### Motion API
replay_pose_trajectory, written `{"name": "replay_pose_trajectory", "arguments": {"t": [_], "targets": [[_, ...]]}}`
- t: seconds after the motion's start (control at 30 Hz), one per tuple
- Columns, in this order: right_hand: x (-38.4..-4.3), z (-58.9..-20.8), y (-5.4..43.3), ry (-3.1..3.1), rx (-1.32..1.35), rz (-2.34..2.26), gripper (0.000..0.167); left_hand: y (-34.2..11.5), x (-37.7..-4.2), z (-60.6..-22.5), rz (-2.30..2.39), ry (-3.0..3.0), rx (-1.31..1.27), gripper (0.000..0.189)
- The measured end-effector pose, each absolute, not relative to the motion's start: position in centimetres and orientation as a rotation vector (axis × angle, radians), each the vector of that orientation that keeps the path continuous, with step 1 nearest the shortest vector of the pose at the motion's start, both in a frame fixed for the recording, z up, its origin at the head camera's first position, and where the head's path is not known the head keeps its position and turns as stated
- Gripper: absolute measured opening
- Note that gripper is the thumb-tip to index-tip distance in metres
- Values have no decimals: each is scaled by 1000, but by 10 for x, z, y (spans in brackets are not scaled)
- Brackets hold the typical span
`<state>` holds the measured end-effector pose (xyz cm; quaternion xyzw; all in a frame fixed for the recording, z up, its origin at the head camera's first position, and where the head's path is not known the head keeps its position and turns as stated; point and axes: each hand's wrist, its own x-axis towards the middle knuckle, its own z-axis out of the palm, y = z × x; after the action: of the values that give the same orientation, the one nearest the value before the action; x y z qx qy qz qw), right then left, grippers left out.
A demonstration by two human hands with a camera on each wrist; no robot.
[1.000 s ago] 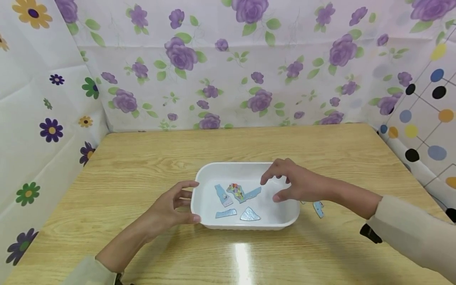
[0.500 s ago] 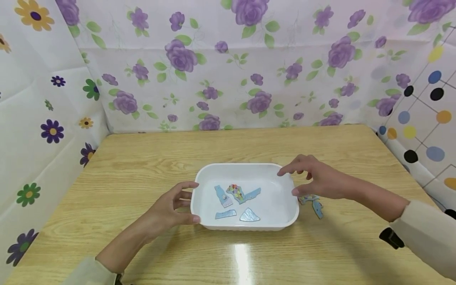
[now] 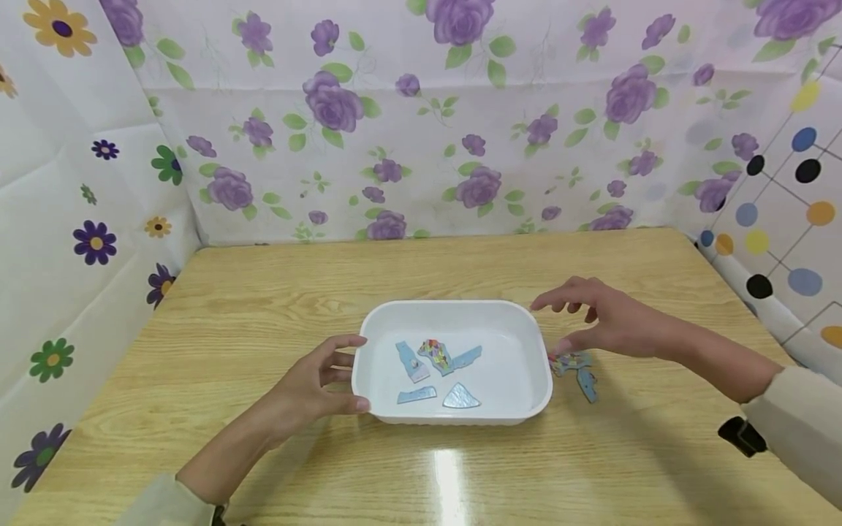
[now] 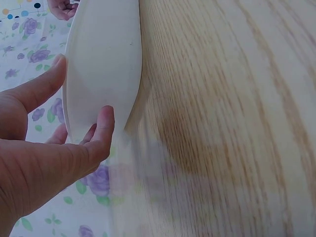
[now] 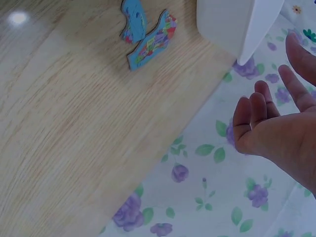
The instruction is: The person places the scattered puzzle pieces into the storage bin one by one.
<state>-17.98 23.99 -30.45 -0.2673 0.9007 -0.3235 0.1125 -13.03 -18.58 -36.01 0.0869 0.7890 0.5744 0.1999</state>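
A white plastic tray (image 3: 506, 380) sits mid-table with several light-blue puzzle pieces inside, among them a triangular piece (image 3: 462, 396) and a multicoloured piece (image 3: 435, 353). My left hand (image 3: 309, 380) holds its left end, thumb at the front corner and fingers along the side; in the left wrist view the thumb meets the rim. Over the table beyond the tray's right rim, my right hand (image 3: 612, 318) hovers with fingers loosely bent and nothing in them. Beneath it lie more puzzle pieces, a blue one (image 3: 587, 385) and a colourful one (image 5: 153, 42), partly hidden in the head view.
The wooden table (image 3: 276, 292) runs back to a curtain with purple flowers (image 3: 395, 109). More patterned sheets hang at the left (image 3: 79, 292) and the right (image 3: 789, 241). Light glares off the table in front of the tray.
My right hand has moved from above the tray out to the right, past its rim, uncovering more of the pieces on the table. The left hand and the tray stay put.
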Motion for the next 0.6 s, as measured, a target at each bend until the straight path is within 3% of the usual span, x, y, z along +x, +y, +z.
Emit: {"name": "replay_pose_trajectory", "arguments": {"t": [0.27, 0.6], "targets": [[-183, -312, 256, 2676, -696, -945, 44, -186, -131, -360, 1605, 2212, 248, 88], [-178, -328, 273, 2676, -653, -933, 44, -186, -130, -358, 1604, 2210, 264, 87]]}}
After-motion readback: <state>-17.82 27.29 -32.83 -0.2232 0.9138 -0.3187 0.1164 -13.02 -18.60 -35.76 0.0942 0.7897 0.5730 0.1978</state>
